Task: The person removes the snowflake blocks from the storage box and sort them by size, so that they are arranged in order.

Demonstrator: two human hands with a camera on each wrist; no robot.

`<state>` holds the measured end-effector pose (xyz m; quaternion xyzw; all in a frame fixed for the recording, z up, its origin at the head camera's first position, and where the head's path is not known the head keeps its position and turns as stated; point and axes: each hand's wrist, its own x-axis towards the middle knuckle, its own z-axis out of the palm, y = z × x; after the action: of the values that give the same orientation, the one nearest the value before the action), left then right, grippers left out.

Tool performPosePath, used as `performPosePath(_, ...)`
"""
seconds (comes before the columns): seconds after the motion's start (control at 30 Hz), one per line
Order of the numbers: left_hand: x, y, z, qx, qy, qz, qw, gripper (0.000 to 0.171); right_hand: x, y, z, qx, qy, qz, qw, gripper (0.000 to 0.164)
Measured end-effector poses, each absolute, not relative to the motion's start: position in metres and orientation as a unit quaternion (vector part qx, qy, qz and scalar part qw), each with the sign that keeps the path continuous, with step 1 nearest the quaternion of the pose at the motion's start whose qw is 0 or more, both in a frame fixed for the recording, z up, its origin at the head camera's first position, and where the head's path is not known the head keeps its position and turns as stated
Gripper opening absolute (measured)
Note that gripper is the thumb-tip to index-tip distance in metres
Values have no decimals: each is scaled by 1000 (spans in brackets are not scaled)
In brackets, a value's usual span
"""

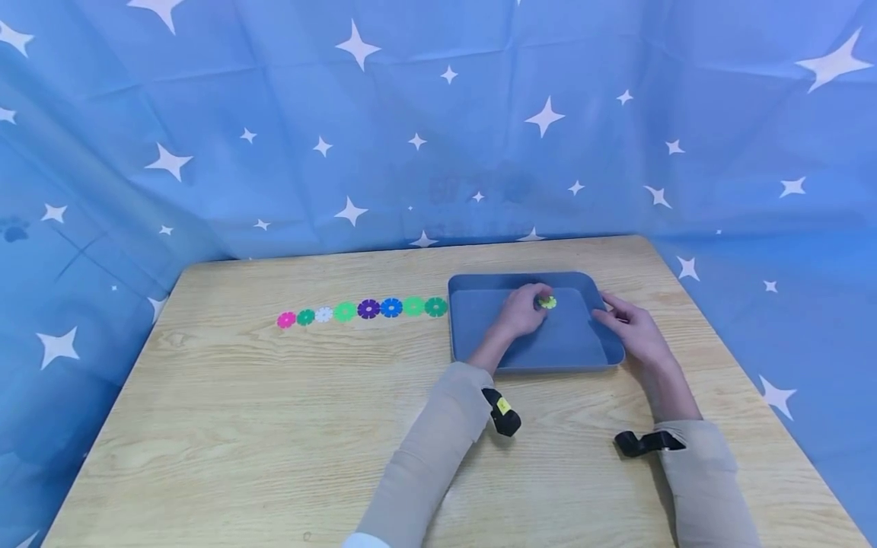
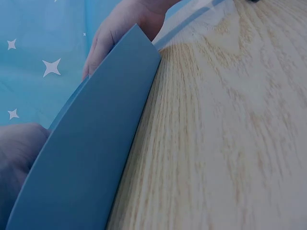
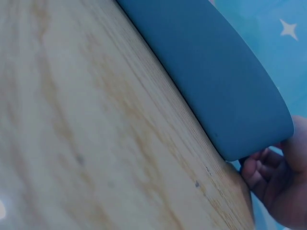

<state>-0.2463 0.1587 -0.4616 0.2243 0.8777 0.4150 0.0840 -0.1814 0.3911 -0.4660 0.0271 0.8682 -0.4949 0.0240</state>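
My left hand (image 1: 523,310) is inside the grey-blue tray (image 1: 575,339), pinching a yellow-green plastic snowflake disc (image 1: 548,302) above the tray's floor. The tray's wall (image 2: 81,139) hides most of that hand in the left wrist view. At the tray's right side, my right hand (image 1: 640,332) grips the edge, with the thumb at the rim. Seen from the right wrist, the curled fingers (image 3: 261,175) lie against the outside of the tray's corner.
Left of the tray, several snowflake discs lie flat in a row, from a pink disc (image 1: 286,320) to a dark green disc (image 1: 435,307) near the tray's wall. The wooden table (image 1: 274,441) ends before a blue star-patterned cloth (image 1: 411,99).
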Motion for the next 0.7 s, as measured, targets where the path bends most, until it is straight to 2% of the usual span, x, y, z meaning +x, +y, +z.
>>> performPosePath(0.37, -246, 160, -460, 190, 890, 402, 103, 29, -182, 392, -465, 21, 876, -482, 20, 66)
performPosePath(0.7, -244, 159, -459, 188, 903, 375, 88, 21, -181, 393, -463, 6, 891, -454, 9, 66)
